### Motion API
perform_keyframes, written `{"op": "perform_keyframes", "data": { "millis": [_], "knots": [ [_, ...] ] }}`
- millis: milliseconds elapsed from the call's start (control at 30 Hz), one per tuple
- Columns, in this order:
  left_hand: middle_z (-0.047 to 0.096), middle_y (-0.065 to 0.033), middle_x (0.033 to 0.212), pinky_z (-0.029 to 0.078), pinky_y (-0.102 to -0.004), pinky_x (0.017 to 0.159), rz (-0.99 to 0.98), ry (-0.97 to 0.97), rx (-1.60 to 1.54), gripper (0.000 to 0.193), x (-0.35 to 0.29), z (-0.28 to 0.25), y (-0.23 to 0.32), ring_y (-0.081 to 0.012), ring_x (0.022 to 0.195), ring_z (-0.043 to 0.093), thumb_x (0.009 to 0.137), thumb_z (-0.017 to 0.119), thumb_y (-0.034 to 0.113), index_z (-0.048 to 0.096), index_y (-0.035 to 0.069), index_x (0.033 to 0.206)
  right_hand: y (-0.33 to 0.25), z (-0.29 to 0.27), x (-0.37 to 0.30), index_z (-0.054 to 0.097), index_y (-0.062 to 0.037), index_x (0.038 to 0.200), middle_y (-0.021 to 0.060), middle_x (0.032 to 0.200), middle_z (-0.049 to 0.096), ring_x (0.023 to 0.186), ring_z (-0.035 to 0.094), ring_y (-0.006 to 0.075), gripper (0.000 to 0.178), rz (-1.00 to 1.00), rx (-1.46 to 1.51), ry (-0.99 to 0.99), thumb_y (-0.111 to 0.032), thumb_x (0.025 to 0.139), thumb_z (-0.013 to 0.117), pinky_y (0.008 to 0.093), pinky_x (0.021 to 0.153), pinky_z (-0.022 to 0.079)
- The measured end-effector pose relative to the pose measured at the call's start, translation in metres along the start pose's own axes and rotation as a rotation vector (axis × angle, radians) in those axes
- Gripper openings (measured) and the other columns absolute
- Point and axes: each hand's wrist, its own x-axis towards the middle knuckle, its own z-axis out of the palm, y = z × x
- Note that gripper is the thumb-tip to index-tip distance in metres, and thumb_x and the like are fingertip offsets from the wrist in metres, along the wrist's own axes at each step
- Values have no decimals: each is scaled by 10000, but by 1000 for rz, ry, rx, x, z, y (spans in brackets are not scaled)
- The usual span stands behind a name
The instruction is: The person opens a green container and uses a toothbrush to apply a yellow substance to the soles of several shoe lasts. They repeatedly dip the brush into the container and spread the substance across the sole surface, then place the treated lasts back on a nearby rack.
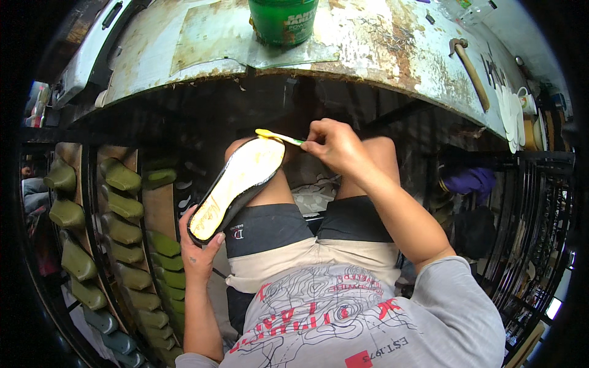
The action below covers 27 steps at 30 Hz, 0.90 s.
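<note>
My left hand (199,245) grips a black shoe (236,187) round its heel, with the underside facing up. That underside is pale cream-yellow, with handwriting near the heel and a wet-looking shine. The shoe slants over my left thigh, toe away from me. My right hand (331,144) pinches the end of a slim toothbrush (282,137), white with a bit of green. Yellow coats its head, which lies at the toe edge of the shoe and seems to touch it.
Ahead stands a worn, stained workbench (215,37) with a green bucket (283,21) and a hammer (469,73). White gloves (510,116) hang at its right end near a mug (526,101). Racks of olive-green shoe lasts (126,230) stand to my left. A dark metal rack (527,214) is on my right.
</note>
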Motion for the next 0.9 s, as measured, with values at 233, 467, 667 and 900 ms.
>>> {"op": "perform_keyframes", "data": {
  "millis": [233,467,667,900],
  "knots": [
    [589,-126,1352,423,-349,1101,11,-9,-13,777,0,-2,-5,-204,1234,574,801,840,136,446,34,1464,15,-2,-6,657,-6,821,173,815,647,757,653,313,237,97,118,-115,-166,808,830,409,681,515],
    [576,-120,1361,421,-340,1098,0,-1,-14,780,-1,-4,-12,-199,1238,568,810,838,148,438,22,1467,24,0,-8,657,-14,808,157,789,640,751,655,304,238,61,64,-104,-171,809,836,431,670,507],
    [570,-113,1364,404,-347,1112,11,1,-30,778,-2,-6,-16,-203,1252,548,818,838,184,441,13,1465,33,-1,-10,645,-7,796,163,786,650,736,653,287,268,-80,132,-217,-179,801,850,397,663,508],
    [561,-116,1365,389,-367,1122,13,26,34,822,-5,-7,-22,-217,1264,534,811,848,284,441,4,1468,44,-4,-19,654,0,792,145,716,630,659,616,226,264,-89,172,-198,-172,808,853,373,610,480]
  ]
}}
